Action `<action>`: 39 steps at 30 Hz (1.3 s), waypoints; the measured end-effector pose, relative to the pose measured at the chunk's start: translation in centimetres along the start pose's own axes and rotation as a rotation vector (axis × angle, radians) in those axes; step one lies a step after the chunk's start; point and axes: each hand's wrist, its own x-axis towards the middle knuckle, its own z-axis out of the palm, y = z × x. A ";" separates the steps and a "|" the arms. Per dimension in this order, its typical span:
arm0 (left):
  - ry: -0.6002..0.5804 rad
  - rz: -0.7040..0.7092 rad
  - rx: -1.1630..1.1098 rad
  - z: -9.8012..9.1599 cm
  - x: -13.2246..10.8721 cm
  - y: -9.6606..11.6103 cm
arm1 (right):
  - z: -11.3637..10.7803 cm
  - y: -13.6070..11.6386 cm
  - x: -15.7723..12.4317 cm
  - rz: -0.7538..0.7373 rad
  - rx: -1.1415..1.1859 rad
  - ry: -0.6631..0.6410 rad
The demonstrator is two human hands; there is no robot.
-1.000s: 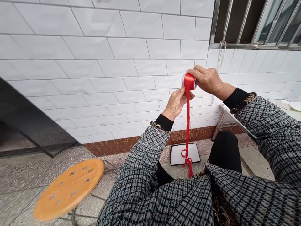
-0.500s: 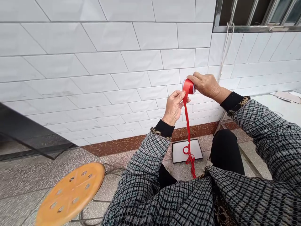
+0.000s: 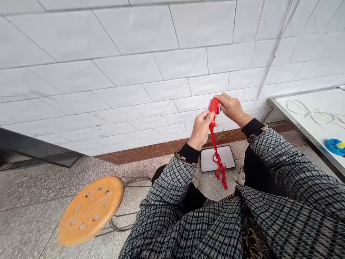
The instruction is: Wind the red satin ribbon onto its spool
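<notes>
A spool of red ribbon [image 3: 215, 105] is gripped from above and the right by my right hand [image 3: 231, 107]. Just below the spool, my left hand [image 3: 201, 128] pinches the flat strip between thumb and fingers. From there the loose red ribbon [image 3: 214, 141] hangs down between my arms, twisted, with loops and tangled ends at the bottom. Behind that hanging end, a shallow white tray with a dark rim [image 3: 201, 166] lies on the floor. Some fingers of my right hand are hidden behind the spool.
An orange round stool [image 3: 91, 208] with holes and thin metal legs stands at lower left. On the right, a white table [image 3: 309, 104] holds a pale cord [image 3: 318, 114] and a blue ring-shaped object [image 3: 333, 146]. A white tiled wall [image 3: 134, 72] rises in front.
The view has tilted down and turned right, bringing more of the table into sight. Both hands keep their hold on the spool and ribbon; the hanging end sways slightly.
</notes>
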 end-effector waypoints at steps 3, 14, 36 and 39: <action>0.018 -0.055 0.015 -1.1 0.3 -1.7 | 3.2 0.5 -1.2 0.035 0.128 -0.050; 0.082 -0.267 -0.009 -2.5 0.1 -6.8 | 7.7 0.6 -2.4 0.478 0.782 -0.221; 0.162 -0.184 0.146 -4.9 0.7 -9.5 | 5.3 -2.8 -2.6 1.062 1.610 -0.610; 0.052 -0.239 0.087 -5.4 0.9 -8.9 | 5.4 -2.6 -2.7 1.085 1.701 -0.748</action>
